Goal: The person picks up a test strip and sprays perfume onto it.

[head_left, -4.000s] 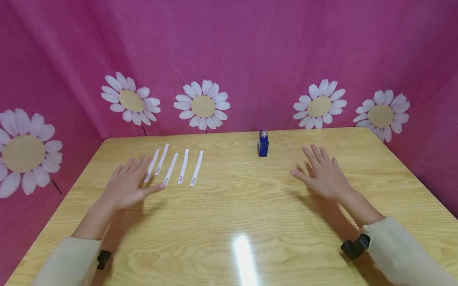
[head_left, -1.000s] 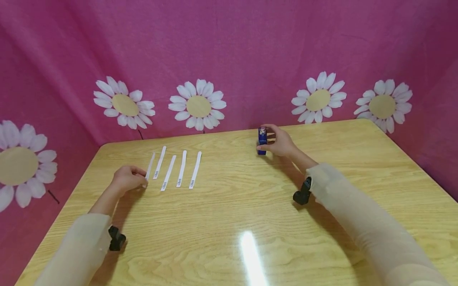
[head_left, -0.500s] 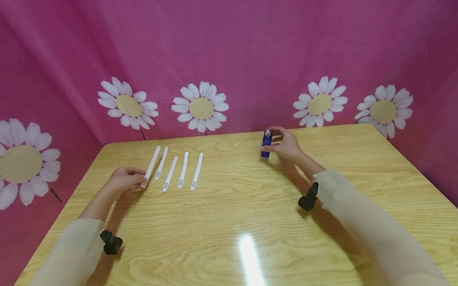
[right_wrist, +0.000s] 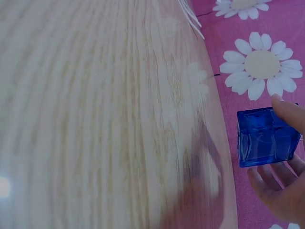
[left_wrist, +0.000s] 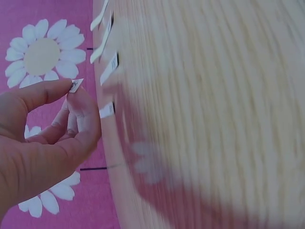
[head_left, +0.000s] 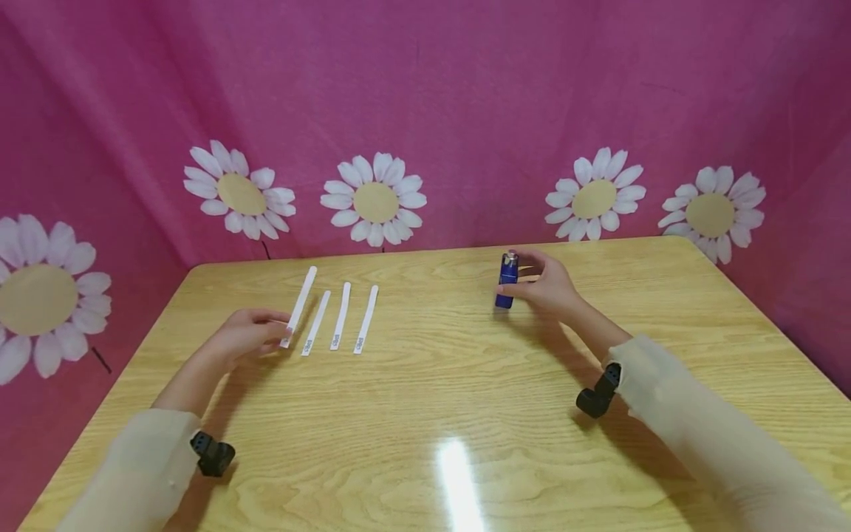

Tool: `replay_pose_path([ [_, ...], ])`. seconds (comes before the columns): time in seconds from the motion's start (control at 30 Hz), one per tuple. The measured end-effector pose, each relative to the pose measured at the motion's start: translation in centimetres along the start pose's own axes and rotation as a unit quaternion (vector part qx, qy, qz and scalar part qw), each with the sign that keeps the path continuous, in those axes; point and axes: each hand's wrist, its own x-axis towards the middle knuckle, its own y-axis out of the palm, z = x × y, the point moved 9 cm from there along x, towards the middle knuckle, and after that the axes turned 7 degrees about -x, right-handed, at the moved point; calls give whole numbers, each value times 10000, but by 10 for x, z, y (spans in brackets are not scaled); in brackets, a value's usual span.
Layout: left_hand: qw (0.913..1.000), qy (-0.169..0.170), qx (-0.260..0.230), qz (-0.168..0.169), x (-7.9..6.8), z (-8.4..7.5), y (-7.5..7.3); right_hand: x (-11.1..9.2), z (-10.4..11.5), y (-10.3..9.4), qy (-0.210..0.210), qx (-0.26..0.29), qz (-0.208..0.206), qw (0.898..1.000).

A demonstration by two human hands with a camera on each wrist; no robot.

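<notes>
My left hand (head_left: 249,332) pinches the lower end of a white paper test strip (head_left: 301,299), which points up and away. In the left wrist view, thumb and forefinger meet on the strip's printed end (left_wrist: 76,86). Several more strips lie in a row on the table, such as the rightmost strip (head_left: 366,319); one is hidden behind the held strip in the head view. At the right, my right hand (head_left: 548,284) grips a blue glass perfume bottle (head_left: 507,282) by its sides, thumb in front. The bottle has a silvery neck and leans slightly, held over the table.
A wood-grain table (head_left: 412,399) spreads under both hands, with a bright light reflection (head_left: 459,480) near the front. Behind its far edge hangs a pink curtain (head_left: 452,111) printed with white daisies. Each wrist wears a small black camera, such as the left camera (head_left: 213,454).
Both hands, first spread over the table, have taken hold: the left lifted the leftmost strip and carried it slightly right; the right gripped the perfume bottle and drew it nearer and rightward.
</notes>
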Motion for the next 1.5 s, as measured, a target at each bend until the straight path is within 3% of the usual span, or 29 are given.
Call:
replay_pose_path([
  [0.23, 9997, -90, 172, 116, -4, -14, 20, -11, 8, 2, 46, 332, 165, 9993],
  [0.47, 9991, -71, 189, 361, -2, -19, 40, -20, 12, 7, 79, 311, 266, 9991],
  [0.77, 9976, -43, 536, 443, -1, -29, 61, -28, 23, 14, -199, 339, 195, 9990],
  [1.07, 9980, 132, 154, 592, 3, -35, 84, -31, 27, 24, -366, 366, 278, 9983],
  [1.3, 9967, 183, 96, 785, 6, -37, 101, -33, 31, 32, -423, 597, 349, 9967],
  [1.5, 9959, 305, 123, 840, 8, -38, 112, -33, 36, 36, -408, 441, 255, 9979],
])
